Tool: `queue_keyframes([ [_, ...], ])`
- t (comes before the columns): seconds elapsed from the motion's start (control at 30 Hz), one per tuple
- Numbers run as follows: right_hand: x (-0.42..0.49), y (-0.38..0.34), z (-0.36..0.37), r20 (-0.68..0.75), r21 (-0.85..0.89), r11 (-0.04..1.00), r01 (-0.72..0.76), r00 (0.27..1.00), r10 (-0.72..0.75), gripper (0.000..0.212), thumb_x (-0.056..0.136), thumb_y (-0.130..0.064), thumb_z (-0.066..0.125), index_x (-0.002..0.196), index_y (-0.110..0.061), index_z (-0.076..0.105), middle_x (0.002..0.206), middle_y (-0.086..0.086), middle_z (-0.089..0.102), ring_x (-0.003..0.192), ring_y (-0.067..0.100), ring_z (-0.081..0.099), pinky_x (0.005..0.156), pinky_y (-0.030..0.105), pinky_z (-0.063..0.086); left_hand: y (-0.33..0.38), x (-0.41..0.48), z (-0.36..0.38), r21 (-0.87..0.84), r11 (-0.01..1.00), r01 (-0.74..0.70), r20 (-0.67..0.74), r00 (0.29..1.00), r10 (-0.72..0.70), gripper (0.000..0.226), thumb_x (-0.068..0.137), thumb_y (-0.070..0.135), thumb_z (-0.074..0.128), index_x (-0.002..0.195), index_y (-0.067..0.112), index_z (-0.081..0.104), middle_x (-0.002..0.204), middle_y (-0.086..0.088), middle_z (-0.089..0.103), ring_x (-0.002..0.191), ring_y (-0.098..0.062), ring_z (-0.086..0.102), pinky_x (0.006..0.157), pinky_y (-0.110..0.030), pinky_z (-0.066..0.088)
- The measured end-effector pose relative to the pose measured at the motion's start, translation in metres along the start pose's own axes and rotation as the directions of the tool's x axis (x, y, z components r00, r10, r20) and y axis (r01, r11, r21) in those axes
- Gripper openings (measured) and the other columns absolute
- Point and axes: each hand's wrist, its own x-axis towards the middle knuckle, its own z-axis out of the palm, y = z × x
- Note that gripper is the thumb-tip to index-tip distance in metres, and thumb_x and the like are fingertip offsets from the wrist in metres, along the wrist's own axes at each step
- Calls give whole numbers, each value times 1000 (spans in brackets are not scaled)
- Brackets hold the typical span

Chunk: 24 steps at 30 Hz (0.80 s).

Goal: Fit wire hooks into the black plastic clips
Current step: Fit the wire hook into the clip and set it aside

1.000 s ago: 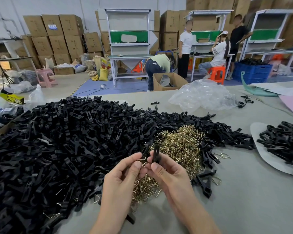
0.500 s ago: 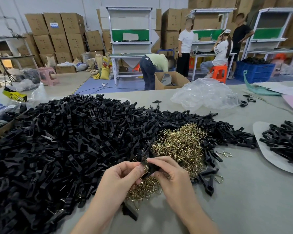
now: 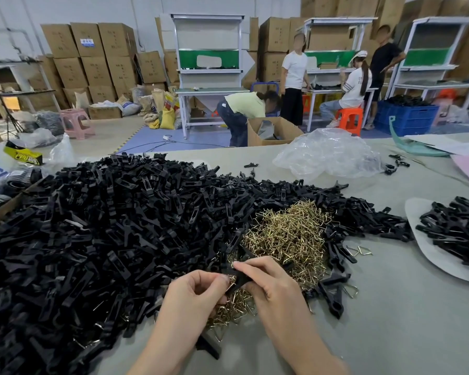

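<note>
Fitting at the black clip [image 3: 238, 274]
Right hand [image 3: 268, 282] grips it; left hand [image 3: 198, 296] pinches a wire hook [image 3: 231, 286] (above the hook pile [image 3: 290, 234])

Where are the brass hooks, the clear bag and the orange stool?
Heap of brass-coloured wire hooks [image 3: 290, 234]: head view, heap's middle.
Crumpled clear plastic bag [image 3: 328, 155]: head view, its centre.
Orange plastic stool [image 3: 349, 118]: head view, its front.
</note>
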Motion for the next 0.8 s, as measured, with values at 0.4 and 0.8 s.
queue_keyframes([
  [0.4, 0, -2, -3, 53, 83, 995, -63, 997, 59, 45, 91, 1, 67, 128, -25, 69, 110, -19, 60, 100, 2, 61, 88, 13, 47, 3, -4, 6, -74, 997, -34, -76, 997, 29, 12, 85, 27, 76, 74, 22, 76, 55, 7, 60, 47, -3, 47, 48, -13, 38],
  [0.8, -2, 0, -2, 125, 140, 988, -73, 991, 55, 45, 94, 0, 64, 130, -27, 67, 112, -24, 60, 101, -1, 63, 86, 9, 44, 2, -2, -10, -380, 900, 216, 296, 950, -103, 30, 78, 23, 67, 101, 4, 69, 85, -6, 73, 75, -23, 71, 61, -26, 58],
])
